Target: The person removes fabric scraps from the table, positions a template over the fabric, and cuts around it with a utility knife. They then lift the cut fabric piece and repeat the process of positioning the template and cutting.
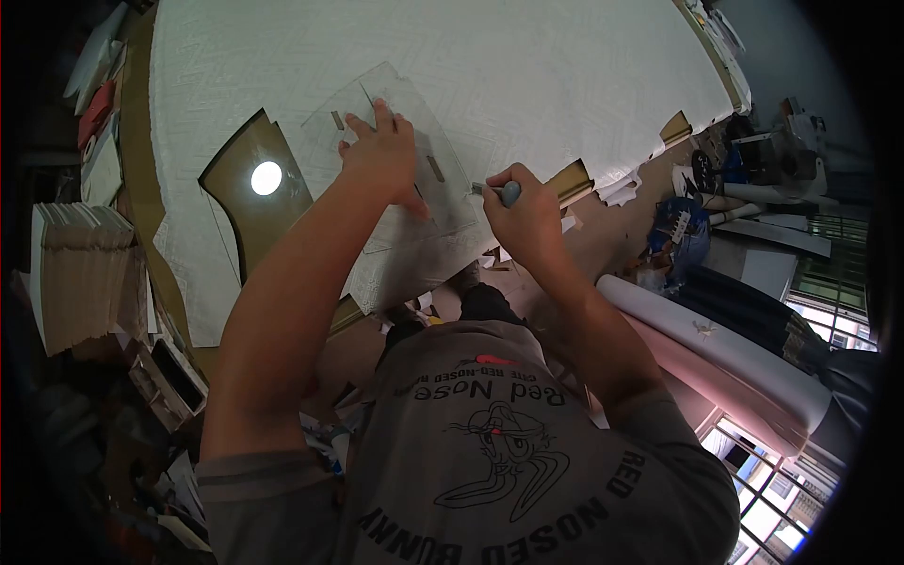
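A clear template (428,118) with slots lies flat on the white patterned sheet material (527,66). My left hand (384,155) presses on it with fingers spread and thumb out to the side. Just off the template's right edge, my right hand (523,215) is closed round what looks like a small knife (509,195), with a grey rounded handle end. Its pale tip points left, close to the template's edge, and most of the handle is hidden in my fist.
A curved cut-out in the sheet shows the brown tabletop (234,169), with a bright round reflection. Notches run along the sheet's right edge. A stack of pale sheets (85,273) stands at left. Large rolls of material (716,348) lie at right, and scraps litter the floor.
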Demonstrator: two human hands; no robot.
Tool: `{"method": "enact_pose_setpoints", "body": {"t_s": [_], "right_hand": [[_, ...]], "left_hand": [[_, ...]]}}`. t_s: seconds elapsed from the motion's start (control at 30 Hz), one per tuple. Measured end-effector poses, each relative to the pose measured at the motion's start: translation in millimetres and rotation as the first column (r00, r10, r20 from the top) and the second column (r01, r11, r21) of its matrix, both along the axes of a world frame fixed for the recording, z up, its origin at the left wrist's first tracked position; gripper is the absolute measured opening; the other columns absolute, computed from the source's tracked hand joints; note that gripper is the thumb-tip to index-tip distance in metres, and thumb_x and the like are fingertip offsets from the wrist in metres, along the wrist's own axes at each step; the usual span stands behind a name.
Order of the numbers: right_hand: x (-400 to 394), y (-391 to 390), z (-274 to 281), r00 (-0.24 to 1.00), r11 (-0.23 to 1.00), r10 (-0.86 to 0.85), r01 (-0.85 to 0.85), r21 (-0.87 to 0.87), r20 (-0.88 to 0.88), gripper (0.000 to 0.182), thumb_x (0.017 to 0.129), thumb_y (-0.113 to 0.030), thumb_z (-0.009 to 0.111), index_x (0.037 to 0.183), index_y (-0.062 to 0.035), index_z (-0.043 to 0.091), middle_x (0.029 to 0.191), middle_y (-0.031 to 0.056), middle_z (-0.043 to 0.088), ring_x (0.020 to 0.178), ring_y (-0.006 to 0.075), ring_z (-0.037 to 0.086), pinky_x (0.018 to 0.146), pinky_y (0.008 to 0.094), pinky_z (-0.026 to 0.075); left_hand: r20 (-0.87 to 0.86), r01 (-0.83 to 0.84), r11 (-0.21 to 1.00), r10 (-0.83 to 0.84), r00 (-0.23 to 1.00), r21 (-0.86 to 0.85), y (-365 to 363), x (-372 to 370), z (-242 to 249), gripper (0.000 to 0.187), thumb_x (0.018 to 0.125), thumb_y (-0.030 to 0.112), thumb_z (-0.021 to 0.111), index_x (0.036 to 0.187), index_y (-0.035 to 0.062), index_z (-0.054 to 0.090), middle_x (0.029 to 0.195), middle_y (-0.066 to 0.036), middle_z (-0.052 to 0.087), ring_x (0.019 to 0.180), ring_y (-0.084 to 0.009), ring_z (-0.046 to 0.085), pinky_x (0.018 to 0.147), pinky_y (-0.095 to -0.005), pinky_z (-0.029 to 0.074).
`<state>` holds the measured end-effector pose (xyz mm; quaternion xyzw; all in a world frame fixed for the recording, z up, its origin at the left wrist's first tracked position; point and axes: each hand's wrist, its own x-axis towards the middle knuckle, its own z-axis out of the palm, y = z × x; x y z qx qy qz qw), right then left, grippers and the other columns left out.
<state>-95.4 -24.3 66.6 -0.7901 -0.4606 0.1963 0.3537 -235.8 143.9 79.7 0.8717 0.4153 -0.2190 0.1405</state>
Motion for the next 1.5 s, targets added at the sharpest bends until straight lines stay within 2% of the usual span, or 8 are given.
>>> {"method": "enact_pose_setpoints", "body": {"t_s": [0.2, 0.27, 0.53, 0.87, 1.03, 1.2, 1.27, 1.5], "right_hand": [[-7, -16, -16, 0.996, 0.998, -0.066, 0.066, -0.005, -0.052, 0.019, 0.088, -0.012, 0.078, 0.101, -0.0027, 0.069, 0.084, 0.0202, 0.075, 0.079, 0.0361, 0.075, 0.070, 0.0406, 0.058], [-8, -24, -38, 0.982, 0.981, -0.133, 0.150, 0.122, -0.135, 0.022, 0.088, -0.009, 0.082, 0.102, 0.0007, 0.069, 0.085, 0.0143, 0.075, 0.080, 0.0157, 0.072, 0.071, 0.0305, 0.056], [9, 160, -38, 0.997, 0.980, 0.035, -0.023, 0.196, -0.062, 0.018, 0.090, -0.012, 0.079, 0.102, -0.0017, 0.070, 0.090, 0.0152, 0.077, 0.077, 0.0236, 0.073, 0.072, 0.0338, 0.056], [14, 168, -46, 0.988, 0.978, 0.028, 0.005, 0.208, -0.155, 0.019, 0.090, -0.015, 0.079, 0.104, -0.0048, 0.070, 0.090, 0.0135, 0.077, 0.079, 0.0276, 0.074, 0.073, 0.0374, 0.057], [49, 181, -38, 0.937, 0.953, 0.286, -0.257, 0.158, -0.199, 0.017, 0.089, -0.006, 0.080, 0.103, -0.0014, 0.072, 0.087, 0.0053, 0.075, 0.080, 0.0103, 0.067, 0.072, 0.0288, 0.054], [104, 243, -6, 0.739, 0.771, 0.622, -0.635, 0.040, -0.260, 0.014, 0.085, -0.008, 0.082, 0.098, -0.0037, 0.076, 0.089, 0.0052, 0.076, 0.078, 0.0160, 0.067, 0.076, 0.0307, 0.054], [110, 267, 10, 0.543, 0.538, 0.830, -0.840, -0.073, -0.129, 0.014, 0.086, -0.005, 0.081, 0.098, -0.0021, 0.074, 0.086, 0.0028, 0.074, 0.079, 0.0113, 0.065, 0.076, 0.0296, 0.051], [127, 284, -16, 0.425, 0.450, 0.871, -0.892, 0.052, -0.247, 0.012, 0.086, -0.005, 0.079, 0.094, -0.0033, 0.072, 0.089, 0.0021, 0.074, 0.082, 0.0124, 0.064, 0.078, 0.0297, 0.051]], "left_hand": [[-0.008, -0.001, 1.000, 0.001, 1.000, 0.006, -1, 1, 1, 0.151, 0.048, 0.058, 0.102, 0.161, -0.0041, 0.023, 0.170, -0.029, 0.012, 0.150, -0.0630, 0.022, 0.110, -0.0677, 0.046], [-0.018, -0.013, 1.000, 0.014, 1.000, 0.014, 1, 2, 1, 0.151, 0.048, 0.059, 0.101, 0.161, -0.0044, 0.024, 0.170, -0.030, 0.012, 0.149, -0.0634, 0.022, 0.109, -0.0681, 0.046], [-0.024, 0.024, 1.000, -0.024, 0.999, 0.017, -1, 6, 4, 0.148, 0.048, 0.057, 0.101, 0.158, -0.0086, 0.027, 0.168, -0.034, 0.016, 0.147, -0.0665, 0.024, 0.105, -0.0711, 0.047], [0.014, 0.013, 1.000, -0.013, 1.000, 0.020, -1, 4, 1, 0.148, 0.047, 0.056, 0.102, 0.158, -0.0097, 0.028, 0.168, -0.035, 0.015, 0.146, -0.0671, 0.025, 0.105, -0.0710, 0.047], [0.006, 0.013, 1.000, -0.013, 1.000, 0.017, -1, 3, 5, 0.147, 0.048, 0.056, 0.101, 0.157, -0.0095, 0.029, 0.168, -0.034, 0.014, 0.146, -0.0669, 0.025, 0.105, -0.0679, 0.049], [-0.006, 0.002, 1.000, -0.002, 1.000, 0.006, 0, 5, 4, 0.145, 0.048, 0.053, 0.101, 0.157, -0.0099, 0.029, 0.168, -0.035, 0.015, 0.147, -0.0667, 0.025, 0.106, -0.0671, 0.049], [-0.019, -0.012, 1.000, 0.012, 1.000, -0.001, -1, 8, 4, 0.144, 0.048, 0.051, 0.102, 0.156, -0.0100, 0.029, 0.167, -0.036, 0.015, 0.147, -0.0668, 0.024, 0.107, -0.0672, 0.049], [-0.031, -0.051, 0.998, 0.050, 0.998, -0.033, 1, 15, 7, 0.140, 0.047, 0.044, 0.103, 0.156, -0.0068, 0.032, 0.168, -0.034, 0.015, 0.148, -0.0649, 0.024, 0.109, -0.0694, 0.045]]}}
